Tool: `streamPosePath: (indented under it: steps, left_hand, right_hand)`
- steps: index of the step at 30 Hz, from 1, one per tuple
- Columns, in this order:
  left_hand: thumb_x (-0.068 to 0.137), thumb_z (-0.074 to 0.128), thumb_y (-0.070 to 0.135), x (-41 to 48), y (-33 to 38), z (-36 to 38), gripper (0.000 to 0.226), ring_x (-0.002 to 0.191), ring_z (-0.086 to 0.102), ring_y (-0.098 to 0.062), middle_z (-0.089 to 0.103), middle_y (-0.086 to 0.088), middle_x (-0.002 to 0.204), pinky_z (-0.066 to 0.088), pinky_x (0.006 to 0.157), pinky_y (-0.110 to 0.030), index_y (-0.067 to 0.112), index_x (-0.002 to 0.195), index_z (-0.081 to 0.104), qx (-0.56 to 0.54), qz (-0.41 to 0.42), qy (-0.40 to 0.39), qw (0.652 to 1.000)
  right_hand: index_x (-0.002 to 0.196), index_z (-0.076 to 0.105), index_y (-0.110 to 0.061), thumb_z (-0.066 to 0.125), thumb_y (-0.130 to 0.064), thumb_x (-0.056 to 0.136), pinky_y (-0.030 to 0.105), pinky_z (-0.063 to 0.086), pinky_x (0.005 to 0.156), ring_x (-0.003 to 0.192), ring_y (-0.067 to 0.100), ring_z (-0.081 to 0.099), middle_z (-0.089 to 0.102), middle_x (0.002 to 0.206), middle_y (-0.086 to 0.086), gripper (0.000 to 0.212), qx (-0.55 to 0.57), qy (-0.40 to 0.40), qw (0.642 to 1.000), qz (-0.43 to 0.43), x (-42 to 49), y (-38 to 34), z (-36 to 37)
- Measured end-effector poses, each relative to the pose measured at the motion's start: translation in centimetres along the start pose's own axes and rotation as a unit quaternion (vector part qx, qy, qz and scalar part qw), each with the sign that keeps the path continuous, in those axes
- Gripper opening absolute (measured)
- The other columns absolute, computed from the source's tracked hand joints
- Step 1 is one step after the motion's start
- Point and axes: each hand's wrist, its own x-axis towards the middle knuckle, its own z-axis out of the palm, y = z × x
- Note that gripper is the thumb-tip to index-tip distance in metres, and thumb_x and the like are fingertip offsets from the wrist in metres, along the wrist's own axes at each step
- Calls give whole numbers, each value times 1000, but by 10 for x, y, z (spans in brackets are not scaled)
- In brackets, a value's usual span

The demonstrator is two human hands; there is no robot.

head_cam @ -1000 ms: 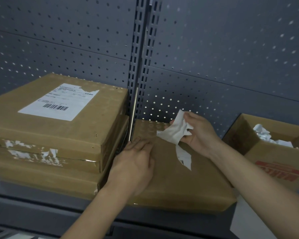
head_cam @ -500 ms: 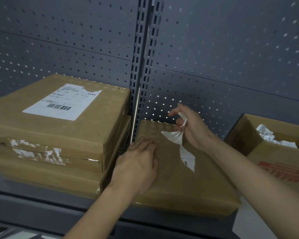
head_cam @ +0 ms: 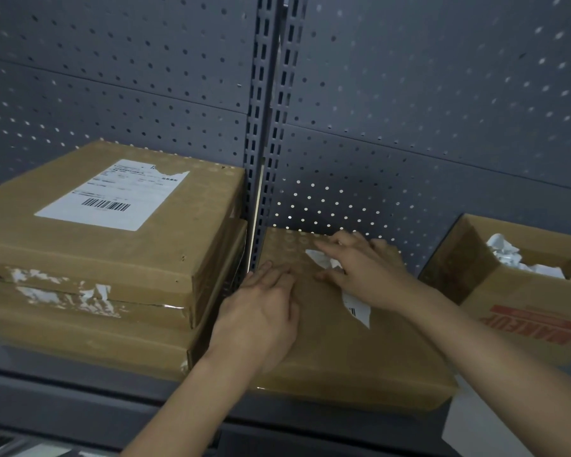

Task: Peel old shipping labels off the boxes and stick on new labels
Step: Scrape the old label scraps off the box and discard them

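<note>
Cardboard tears before stubborn glue gives, and that is your chief risk on the flat box (head_cam: 343,351); its old label (head_cam: 356,308) is ragged, one part bunched up near the box's far edge and a narrow printed strip lying flat toward its middle. Your left hand (head_cam: 261,311) lies open, palm and straight fingers pressing the box's left side down onto the shelf (head_cam: 80,384); your right hand (head_cam: 366,275) covers the bunched part, which shows between forefinger and thumb, but I cannot tell whether you pinch it or only press on it. Pull steeply and I judge the paper will split again, leaving scraps and a lifted skin of board on which a new label would sit poorly; pull low and slow instead. Ease the left hand's pressure and the box may slide, for its near side sits right at the shelf's front lip. Left of the box, a stack of boxes (head_cam: 89,311) carries a shipping label (head_cam: 112,196) with a torn far corner, not yet removed; right of the box, an open carton (head_cam: 524,311) holds crumpled white scraps (head_cam: 508,255).
</note>
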Motion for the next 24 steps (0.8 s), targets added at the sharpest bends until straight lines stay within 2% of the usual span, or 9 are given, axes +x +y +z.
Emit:
streamPosePath:
  steps: [3, 5, 7, 10, 12, 14, 17, 21, 24]
  left_hand:
    - [103, 33, 34, -1, 1, -1, 52, 149, 15, -4, 28, 11, 160, 7, 119, -21, 25, 153, 33, -4, -1, -2, 1000]
    - [102, 33, 35, 0, 1, -1, 52, 149, 15, -4, 28, 11, 160, 8, 120, -21, 25, 153, 33, -2, -4, -1, 1000]
    - [102, 33, 36, 1, 0, -1, 52, 149, 16, -4, 28, 12, 160, 12, 121, -23, 26, 153, 33, -1, -9, -2, 1000]
    - [103, 32, 38, 2, 1, 0, 51, 149, 15, -4, 27, 13, 160, 16, 122, -25, 27, 153, 33, -2, -8, -5, 1000]
    - [103, 32, 38, 1, 0, -1, 51, 149, 15, -3, 27, 13, 160, 14, 121, -23, 27, 153, 33, -1, -6, -2, 1000]
    - [103, 33, 37, 0, -1, -1, 51, 149, 15, -2, 27, 14, 160, 12, 120, -22, 27, 153, 33, -1, -4, 2, 1000]
    - [103, 33, 37, 1, 2, -2, 51, 149, 15, -2, 27, 13, 160, 7, 119, -20, 27, 153, 33, 6, 1, 10, 1000]
    - [103, 34, 37, 1, 5, -2, 51, 149, 17, -4, 30, 12, 159, 2, 111, -14, 26, 152, 34, 18, 4, 15, 1000]
    - [102, 35, 38, 0, 4, -3, 50, 148, 20, -4, 32, 12, 158, 11, 117, -19, 26, 151, 37, 10, 2, 11, 1000]
  right_hand:
    - [126, 46, -44, 42, -35, 100, 42, 37, 92, 113, 23, 37, 44, 118, -14, 27, -57, 25, 998, 22, 0, -7, -6]
    - [127, 51, -35, 41, -27, 103, 31, 25, 85, 104, 13, 27, 46, 121, -8, 27, -55, 26, 998, 16, 0, -10, -8]
    - [129, 56, -30, 44, -26, 104, 28, 17, 82, 107, 11, 31, 49, 121, -7, 28, -26, 41, 999, 14, 0, -8, -8]
    - [115, 67, -26, 52, -26, 100, 26, 22, 83, 114, 13, 45, 52, 104, -12, 21, 118, 69, 989, 58, 3, 4, 1]
    - [104, 69, -29, 55, -27, 97, 28, 27, 83, 107, 10, 48, 53, 99, -15, 16, 118, 75, 988, 66, 6, 7, 9]
    - [94, 67, -35, 55, -24, 93, 33, 31, 86, 105, 11, 50, 54, 98, -16, 16, 93, 107, 987, 75, 9, 14, 13]
    - [90, 58, -31, 55, -9, 89, 43, 30, 99, 114, 20, 43, 51, 105, -8, 23, 190, 160, 957, 153, 11, 32, -11]
    - [91, 53, -29, 40, -19, 98, 37, 21, 93, 117, 18, 36, 48, 108, -7, 18, 178, 135, 964, 147, 0, 46, -36]
    - [77, 48, -29, 47, -49, 94, 42, 19, 101, 110, 15, 33, 45, 98, -8, 27, 156, 103, 973, 138, -11, 40, -24]
